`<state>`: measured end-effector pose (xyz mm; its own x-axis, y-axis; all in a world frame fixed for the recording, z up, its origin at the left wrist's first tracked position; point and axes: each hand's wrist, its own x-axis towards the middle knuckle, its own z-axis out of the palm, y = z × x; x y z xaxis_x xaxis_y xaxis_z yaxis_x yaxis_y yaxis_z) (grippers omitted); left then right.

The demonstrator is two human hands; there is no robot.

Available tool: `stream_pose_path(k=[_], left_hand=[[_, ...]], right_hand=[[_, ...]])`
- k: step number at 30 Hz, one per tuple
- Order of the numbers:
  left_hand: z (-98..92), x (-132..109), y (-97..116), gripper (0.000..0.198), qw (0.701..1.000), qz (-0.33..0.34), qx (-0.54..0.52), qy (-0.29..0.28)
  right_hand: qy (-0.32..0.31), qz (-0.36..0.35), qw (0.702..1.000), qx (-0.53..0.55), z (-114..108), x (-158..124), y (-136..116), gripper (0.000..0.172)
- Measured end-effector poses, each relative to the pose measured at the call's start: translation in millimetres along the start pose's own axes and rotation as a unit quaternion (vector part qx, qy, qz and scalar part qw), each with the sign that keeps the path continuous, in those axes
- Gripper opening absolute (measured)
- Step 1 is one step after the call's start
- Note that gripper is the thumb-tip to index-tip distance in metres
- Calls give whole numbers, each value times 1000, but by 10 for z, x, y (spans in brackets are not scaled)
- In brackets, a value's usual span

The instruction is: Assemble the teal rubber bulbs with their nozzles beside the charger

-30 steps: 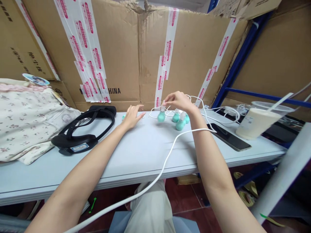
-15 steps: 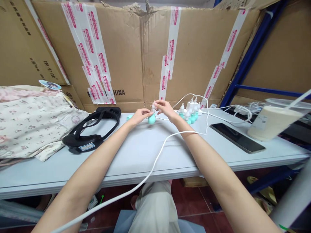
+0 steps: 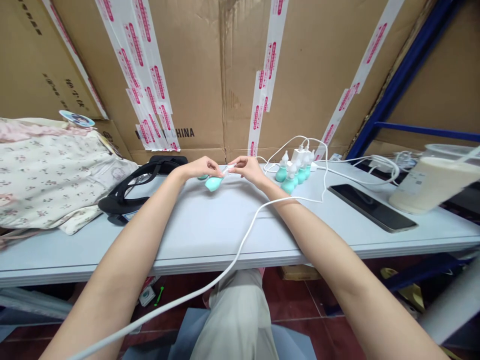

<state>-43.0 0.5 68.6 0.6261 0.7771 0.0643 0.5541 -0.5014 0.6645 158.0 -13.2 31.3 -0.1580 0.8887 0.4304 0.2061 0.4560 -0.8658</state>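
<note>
A small teal bulb with a clear white tip (image 3: 214, 183) lies tilted between both hands, just above the white table (image 3: 210, 230). My left hand (image 3: 198, 168) is closed around the teal bulb end. My right hand (image 3: 245, 169) pinches the white tip. To the right, several more teal bulbs with white tips (image 3: 292, 172) stand upright near a white charger block (image 3: 300, 154).
A black headset (image 3: 138, 192) and floral fabric (image 3: 48, 175) lie at the left. A dark phone (image 3: 371, 207) and a plastic cup of milky drink (image 3: 431, 185) sit at the right. White cables (image 3: 240, 245) run across the table and over its front edge. Taped cardboard stands behind.
My right hand carried one teal bulb leftwards from the group. My left hand came up and took its bulb end, and the bulb went from upright to tilted.
</note>
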Motion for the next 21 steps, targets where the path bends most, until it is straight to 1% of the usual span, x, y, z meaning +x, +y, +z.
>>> stream_pose_path(k=[3, 5, 6, 8, 10, 13, 15, 18, 21], left_hand=[[5, 9, -49, 35, 997, -20, 63, -32], [3, 33, -112, 35, 994, -24, 92, -60], [-10, 40, -144, 35, 992, -26, 103, -66], [-64, 30, -199, 35, 989, -41, 129, -60], [-137, -12, -231, 35, 982, -70, 166, -55], [-222, -97, -243, 33, 966, -125, 220, -52], [-243, -135, -241, 33, 959, -148, 240, -42], [-240, -151, -227, 35, 953, -158, 256, -39], [-239, -149, -196, 39, 942, -173, 284, -36]], right_hand=[[65, -28, 997, 6, 61, 10, 0, 34], [83, -28, 996, 19, 56, 11, -13, 32], [80, -20, 996, 25, 43, 10, -15, 30], [57, 6, 998, 29, 11, 4, -1, 26], [30, 24, 999, 24, -13, -2, 40, 24], [3, 28, 999, 23, -14, -7, 114, 26], [-10, 27, 999, 34, 8, -8, 140, 29], [-28, 34, 998, 52, 52, -19, 132, 31], [-54, 59, 995, 57, 89, -52, 97, 24]])
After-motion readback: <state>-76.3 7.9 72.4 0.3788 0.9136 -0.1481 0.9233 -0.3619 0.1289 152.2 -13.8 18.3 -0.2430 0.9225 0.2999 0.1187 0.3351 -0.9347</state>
